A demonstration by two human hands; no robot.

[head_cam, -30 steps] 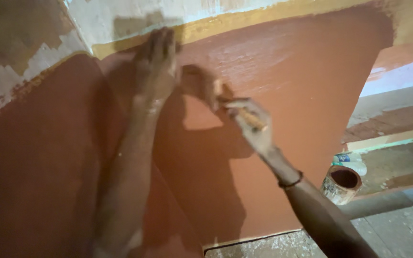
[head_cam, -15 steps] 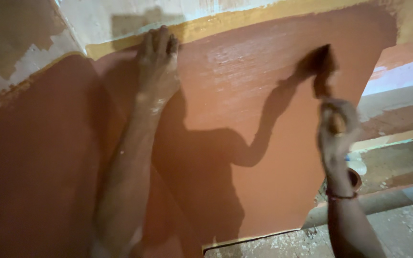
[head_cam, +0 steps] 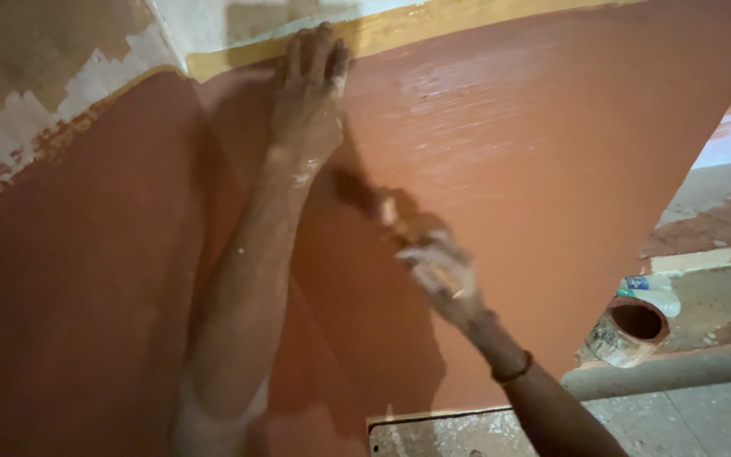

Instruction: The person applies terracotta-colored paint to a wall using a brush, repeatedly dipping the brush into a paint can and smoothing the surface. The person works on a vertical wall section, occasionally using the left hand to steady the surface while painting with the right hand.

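My left hand (head_cam: 308, 93) lies flat, fingers spread, on a reddish-brown painted wall (head_cam: 535, 169), just under a yellow band (head_cam: 399, 30) along its top. My right hand (head_cam: 437, 269), spattered with pale paint, grips a paintbrush (head_cam: 365, 199). The brush's dark bristles press on the wall just below and to the right of my left wrist. A thin bracelet (head_cam: 513, 371) sits on my right wrist. The motion blurs the brush and the hand.
A paint-stained round can (head_cam: 629, 328) with reddish paint inside stands at the lower right, beside a grey pipe (head_cam: 662, 377). Patchy white and bare plaster (head_cam: 35, 110) shows at the upper left. A dusty floor (head_cam: 687, 423) lies at the bottom right.
My right hand has swept the brush from the far right of the wall back leftward and down, to a spot near my left wrist. The left hand has stayed pressed on the wall.
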